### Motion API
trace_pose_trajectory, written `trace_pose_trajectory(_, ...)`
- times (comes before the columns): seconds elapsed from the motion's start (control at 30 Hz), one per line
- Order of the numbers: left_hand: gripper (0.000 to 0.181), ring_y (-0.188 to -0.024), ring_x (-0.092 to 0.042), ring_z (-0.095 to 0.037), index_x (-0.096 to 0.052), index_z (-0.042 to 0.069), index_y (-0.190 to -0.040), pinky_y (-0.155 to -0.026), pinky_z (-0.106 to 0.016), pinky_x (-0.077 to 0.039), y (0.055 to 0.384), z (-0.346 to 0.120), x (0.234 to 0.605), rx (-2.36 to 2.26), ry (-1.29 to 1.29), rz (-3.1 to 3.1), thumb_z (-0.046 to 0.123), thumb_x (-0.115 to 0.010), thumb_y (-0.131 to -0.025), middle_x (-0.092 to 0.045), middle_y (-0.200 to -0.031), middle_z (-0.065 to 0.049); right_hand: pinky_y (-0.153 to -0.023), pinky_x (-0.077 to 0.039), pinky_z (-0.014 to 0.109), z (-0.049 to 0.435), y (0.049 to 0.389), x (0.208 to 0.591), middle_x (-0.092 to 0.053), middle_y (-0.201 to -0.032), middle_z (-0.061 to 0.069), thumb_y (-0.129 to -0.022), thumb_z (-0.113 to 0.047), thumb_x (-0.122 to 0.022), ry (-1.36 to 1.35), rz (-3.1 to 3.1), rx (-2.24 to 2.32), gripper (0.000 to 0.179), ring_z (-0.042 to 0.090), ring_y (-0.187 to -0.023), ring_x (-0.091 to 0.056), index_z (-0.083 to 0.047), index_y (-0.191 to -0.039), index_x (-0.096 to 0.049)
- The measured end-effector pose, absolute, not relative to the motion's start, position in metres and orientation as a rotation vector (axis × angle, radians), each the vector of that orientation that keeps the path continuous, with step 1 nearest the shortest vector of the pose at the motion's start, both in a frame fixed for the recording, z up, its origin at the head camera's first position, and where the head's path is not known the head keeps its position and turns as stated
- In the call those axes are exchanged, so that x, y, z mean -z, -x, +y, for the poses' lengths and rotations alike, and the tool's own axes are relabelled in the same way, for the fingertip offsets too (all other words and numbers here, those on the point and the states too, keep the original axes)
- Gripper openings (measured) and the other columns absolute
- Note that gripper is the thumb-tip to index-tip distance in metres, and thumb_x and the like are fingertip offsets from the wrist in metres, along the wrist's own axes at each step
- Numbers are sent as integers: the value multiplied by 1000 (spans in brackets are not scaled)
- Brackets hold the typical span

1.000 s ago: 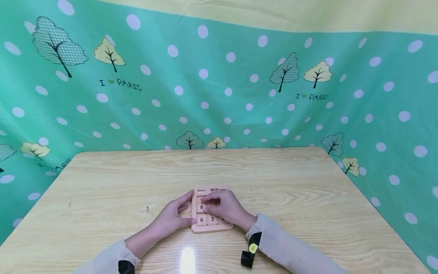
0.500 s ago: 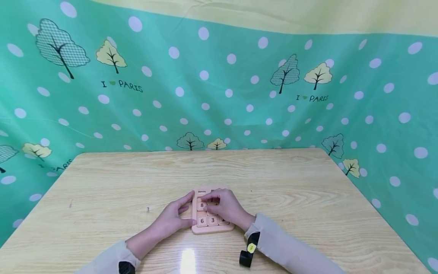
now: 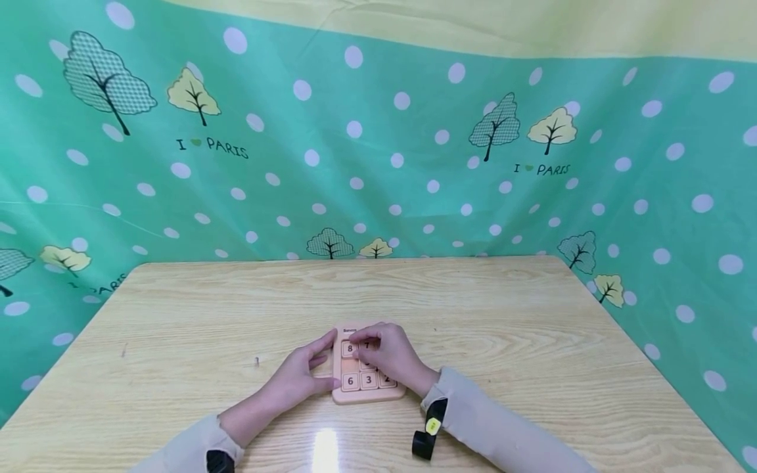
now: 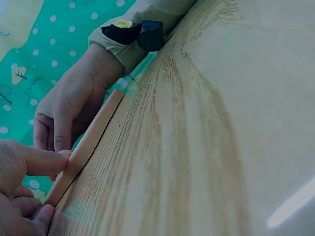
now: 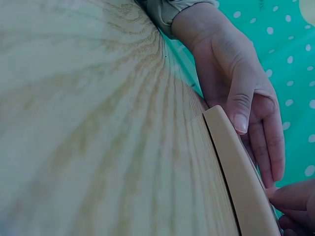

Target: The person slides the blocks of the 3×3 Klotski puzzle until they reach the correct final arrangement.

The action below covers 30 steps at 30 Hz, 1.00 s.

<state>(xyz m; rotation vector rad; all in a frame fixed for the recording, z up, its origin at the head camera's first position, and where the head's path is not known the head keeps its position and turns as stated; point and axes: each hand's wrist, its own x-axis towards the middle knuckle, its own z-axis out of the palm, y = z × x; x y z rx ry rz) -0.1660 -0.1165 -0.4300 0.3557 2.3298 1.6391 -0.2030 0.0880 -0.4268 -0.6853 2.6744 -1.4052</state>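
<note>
In the head view, a pale wooden number sliding puzzle (image 3: 369,396) lies flat on the table. My left hand (image 3: 294,374) rests against its left side, index finger at the upper corner and thumb lower down; the right wrist view shows the left hand (image 5: 236,73) with fairly straight fingers. Over the upper part of the puzzle, my right hand (image 3: 393,355) touches the 8 tile (image 3: 349,349) with thumb and index finger. Below that tile is an open slot. The 6 tile (image 3: 350,382) and 3 tile (image 3: 368,380) sit in the bottom row. Tiles at the right are partly covered.
The wood-grain table (image 3: 236,295) extends around the puzzle. A green dotted cloth (image 3: 378,164) hangs behind and at the sides. A black strap (image 3: 434,420) with a yellow tag circles the right wrist. Light glares on the table's near part.
The 8 tile has slid up from the middle row into the top row, leaving a slot beneath it. The right fingers moved slightly with it; the left hand stays at the edge.
</note>
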Motion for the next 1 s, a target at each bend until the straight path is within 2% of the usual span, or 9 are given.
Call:
trace_pose_trajectory(0.3,88,-131,-37,-41,-27,2,-147,-109,-44,-35,166,-116,430,-1643,-357,2323,11,-77,-75,-28,-151,-18,-84,-52,26,87,204,427,-71,-99,1,-80,-9,-74,700,2692,1430,21,16,-98,-61,-9,-101,-73)
trace_pose_trajectory(1.0,87,-129,-39,-41,-28,4,-147,-109,-44,-35,166,-115,430,-1641,-334,2332,11,-77,-75,-30,-151,-18,-82,-52,24,86,204,429,-70,-102,1,-80,-10,-74,718,2697,1448,23,14,-96,-61,-8,-103,-72)
